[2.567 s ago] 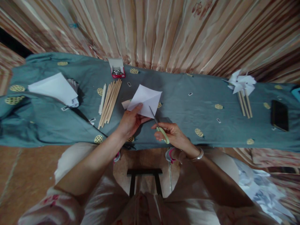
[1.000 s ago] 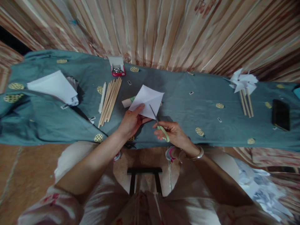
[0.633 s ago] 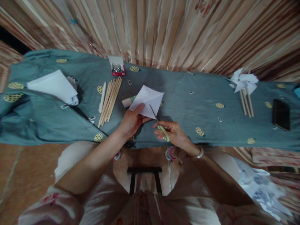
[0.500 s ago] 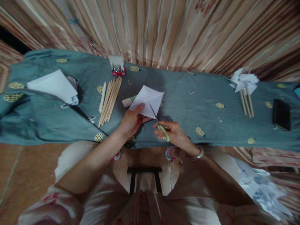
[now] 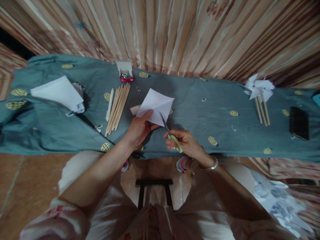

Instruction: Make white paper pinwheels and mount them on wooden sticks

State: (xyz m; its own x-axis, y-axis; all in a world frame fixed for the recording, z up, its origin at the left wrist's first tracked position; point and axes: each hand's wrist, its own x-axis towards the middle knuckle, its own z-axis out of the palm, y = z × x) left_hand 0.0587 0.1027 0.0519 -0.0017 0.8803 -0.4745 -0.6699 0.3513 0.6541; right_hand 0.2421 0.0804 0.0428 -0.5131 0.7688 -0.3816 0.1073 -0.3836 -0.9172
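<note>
Holds paper (image 5: 158,100) in left hand (image 5: 138,131), with thumb on top and other fingers below. Holds scissors (image 5: 176,142) in right hand (image 5: 186,140), with fingers curled round the green handle. Points the dark blade away from the body, over the near corner of the paper and toward its middle. Cannot tell the place of the second blade. Has the paper turned like a diamond, above the cloth (image 5: 195,103), between sticks (image 5: 118,108) and pinwheels (image 5: 260,88), much nearer to the sticks. Can see, at the left side of the paper, a pale strip (image 5: 134,110), partly hidden under it. Has the sticks lying in a loose bundle, with a white rod (image 5: 109,105) just beside them on the left. Beyond the sticks, shows a red and white box (image 5: 127,79) with lid raised and small metal pieces inside. Farther to the left, has a stack (image 5: 58,93) of white sheets. At far right, near the pinwheels, shows a dark phone (image 5: 299,123). Wears a bracelet (image 5: 213,164) on the right wrist.
</note>
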